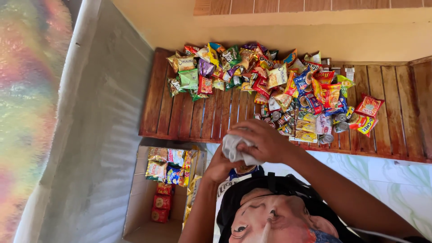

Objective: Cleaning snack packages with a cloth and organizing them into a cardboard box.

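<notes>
Both my hands meet just above my chest, over the front edge of a slatted wooden platform (pixel 202 117). My right hand (pixel 265 141) is closed over a crumpled pale grey cloth (pixel 231 146). My left hand (pixel 219 165) comes up from below and grips the underside of the same cloth. A big heap of colourful snack packets (pixel 265 76) lies on the far part of the platform, with several small tin cans (pixel 281 118) at its near edge. My black printed shirt (pixel 274 211) fills the bottom of the view.
An open cardboard box (pixel 139 202) on the floor at lower left holds several snack packets and red pouches. A grey sheet (pixel 99 135) runs along the left. Pale marbled floor tiles (pixel 387 175) lie at right. A tan wall (pixel 315 31) is behind the platform.
</notes>
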